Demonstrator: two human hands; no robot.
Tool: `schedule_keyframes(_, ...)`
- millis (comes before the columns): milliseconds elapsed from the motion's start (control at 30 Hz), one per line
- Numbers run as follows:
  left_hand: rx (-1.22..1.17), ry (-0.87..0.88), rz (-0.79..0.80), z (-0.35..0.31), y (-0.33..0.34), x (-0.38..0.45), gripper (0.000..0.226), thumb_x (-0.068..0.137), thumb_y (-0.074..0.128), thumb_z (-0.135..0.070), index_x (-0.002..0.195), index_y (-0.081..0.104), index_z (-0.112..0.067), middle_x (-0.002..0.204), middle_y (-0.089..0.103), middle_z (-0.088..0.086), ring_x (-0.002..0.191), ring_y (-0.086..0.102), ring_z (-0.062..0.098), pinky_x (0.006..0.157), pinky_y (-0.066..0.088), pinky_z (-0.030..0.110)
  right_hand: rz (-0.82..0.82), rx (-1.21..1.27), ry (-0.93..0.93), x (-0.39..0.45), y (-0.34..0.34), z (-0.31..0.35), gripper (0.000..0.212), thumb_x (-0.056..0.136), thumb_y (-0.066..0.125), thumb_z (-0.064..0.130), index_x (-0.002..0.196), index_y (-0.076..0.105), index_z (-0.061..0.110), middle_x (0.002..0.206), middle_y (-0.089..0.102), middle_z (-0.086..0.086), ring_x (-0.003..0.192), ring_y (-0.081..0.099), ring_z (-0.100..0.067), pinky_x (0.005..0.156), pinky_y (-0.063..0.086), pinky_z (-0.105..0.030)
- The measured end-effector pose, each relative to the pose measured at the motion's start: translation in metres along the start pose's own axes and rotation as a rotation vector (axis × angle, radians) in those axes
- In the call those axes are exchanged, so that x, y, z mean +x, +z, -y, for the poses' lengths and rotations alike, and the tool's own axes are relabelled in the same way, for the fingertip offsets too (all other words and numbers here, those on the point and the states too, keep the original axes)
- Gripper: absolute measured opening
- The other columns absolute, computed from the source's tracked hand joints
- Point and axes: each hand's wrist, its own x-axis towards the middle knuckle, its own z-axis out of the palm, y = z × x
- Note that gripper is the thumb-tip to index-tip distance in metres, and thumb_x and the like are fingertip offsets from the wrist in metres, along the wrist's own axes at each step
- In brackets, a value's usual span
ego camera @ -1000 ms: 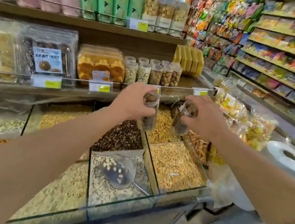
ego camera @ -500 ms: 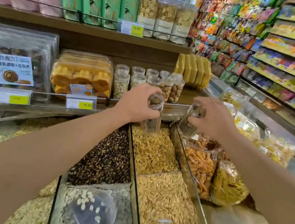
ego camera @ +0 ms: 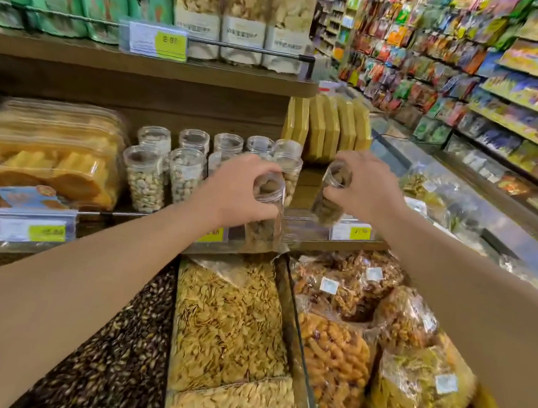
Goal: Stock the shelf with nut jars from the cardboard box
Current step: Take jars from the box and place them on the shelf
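Nut jars: one gripped in each of the hands | left hand jar | right hand jar | above shelf

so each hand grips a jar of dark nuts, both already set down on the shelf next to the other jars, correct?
Not set down. The head view shows the left hand and right hand each gripping a jar of dark nuts, tilted and held just in front of the shelf.

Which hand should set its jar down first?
Right. The right hand holds its jar over the bare shelf beside the row; the left hand sits lower, at the rail.
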Motion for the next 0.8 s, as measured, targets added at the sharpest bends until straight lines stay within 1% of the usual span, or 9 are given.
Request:
schedule_keyframes(133, -0.015, -0.008, 0.0, 0.006, 0.012, 0.031, 0.059, 0.074, 0.076, -0.032, 0.13, 0.058, -0.026, 0.105, 0.05, -0.012, 0.095, 0.045, 0.005, 0.073, 0.032, 0.013, 0.024, 0.009, -0.006, 0.048, 0.015, -0.021, 0.043, 0.079, 0.065, 0.036, 0.121, 0.058, 0.028, 0.128, 0.052, -0.004, 0.108, 0.057, -0.026, 0.081, 0.052, -0.038)
schedule_keyframes(200, -0.025, -0.026, 0.003, 0.015, 0.019, 0.043, 0.06, 0.074, 0.077, -0.034, 0.13, 0.058, -0.028, 0.102, 0.049, -0.017, 0.093, 0.045, 0.003, 0.074, 0.029, 0.007, 0.04, 0.002, -0.011, 0.07, 0.026, -0.029, 0.046, 0.079, 0.065, 0.038, 0.123, 0.058, 0.028, 0.127, 0.052, -0.004, 0.112, 0.055, -0.026, 0.085, 0.05, -0.038)
schedule_keyframes(267, -0.041, -0.048, 0.01, 0.024, 0.027, 0.053, 0.061, 0.073, 0.077, -0.037, 0.13, 0.058, -0.03, 0.107, 0.051, -0.017, 0.096, 0.046, 0.003, 0.076, 0.032, 0.011, 0.035, 0.009, -0.009, 0.09, 0.039, -0.034, 0.046, 0.079, 0.067, 0.038, 0.122, 0.057, 0.027, 0.126, 0.054, -0.003, 0.113, 0.055, -0.024, 0.087, 0.047, -0.035)
schedule_keyframes(333, -0.069, -0.064, 0.003, 0.031, 0.033, 0.063, 0.062, 0.071, 0.077, -0.039, 0.13, 0.058, -0.032, 0.117, 0.054, -0.012, 0.102, 0.05, 0.006, 0.081, 0.037, 0.018, 0.035, 0.015, 0.012, 0.107, 0.054, -0.039, 0.042, 0.081, 0.069, 0.035, 0.121, 0.058, 0.027, 0.125, 0.053, -0.004, 0.11, 0.055, -0.024, 0.082, 0.039, -0.03)
schedule_keyframes(400, -0.083, -0.073, -0.003, 0.037, 0.037, 0.071, 0.062, 0.07, 0.077, -0.04, 0.129, 0.058, -0.035, 0.118, 0.055, -0.011, 0.104, 0.052, 0.007, 0.081, 0.041, 0.021, 0.052, 0.032, 0.036, 0.123, 0.068, -0.044, 0.045, 0.082, 0.072, 0.033, 0.123, 0.057, 0.025, 0.128, 0.051, -0.005, 0.109, 0.055, -0.025, 0.078, 0.037, -0.029)
schedule_keyframes(467, -0.078, -0.068, -0.001, 0.04, 0.039, 0.077, 0.062, 0.069, 0.076, -0.042, 0.128, 0.057, -0.038, 0.117, 0.055, -0.012, 0.103, 0.051, 0.006, 0.08, 0.041, 0.018, 0.072, 0.043, 0.053, 0.137, 0.082, -0.047, 0.05, 0.081, 0.073, 0.032, 0.128, 0.056, 0.023, 0.131, 0.049, -0.006, 0.111, 0.055, -0.026, 0.08, 0.041, -0.03)
schedule_keyframes(600, -0.079, -0.04, -0.002, 0.045, 0.041, 0.084, 0.061, 0.068, 0.076, -0.041, 0.127, 0.058, -0.037, 0.113, 0.055, -0.016, 0.098, 0.049, 0.0, 0.078, 0.034, 0.005, 0.133, 0.043, 0.074, 0.159, 0.102, -0.049, 0.056, 0.083, 0.068, 0.031, 0.136, 0.051, 0.023, 0.136, 0.046, -0.008, 0.117, 0.052, -0.028, 0.093, 0.044, -0.036)
schedule_keyframes(733, -0.09, -0.029, 0.004, 0.047, 0.04, 0.088, 0.063, 0.07, 0.076, -0.04, 0.13, 0.058, -0.035, 0.112, 0.055, -0.016, 0.098, 0.048, -0.001, 0.076, 0.033, 0.004, 0.161, 0.073, 0.05, 0.173, 0.111, -0.05, 0.06, 0.085, 0.065, 0.031, 0.141, 0.046, 0.023, 0.137, 0.045, -0.011, 0.118, 0.052, -0.031, 0.097, 0.044, -0.04)
schedule_keyframes(800, -0.099, -0.029, 0.005, 0.047, 0.04, 0.088, 0.062, 0.07, 0.077, -0.039, 0.129, 0.058, -0.036, 0.112, 0.055, -0.016, 0.099, 0.048, -0.001, 0.077, 0.033, 0.003, 0.165, 0.093, 0.04, 0.176, 0.113, -0.048, 0.055, 0.087, 0.064, 0.03, 0.139, 0.047, 0.023, 0.137, 0.043, -0.01, 0.116, 0.053, -0.032, 0.096, 0.044, -0.04)
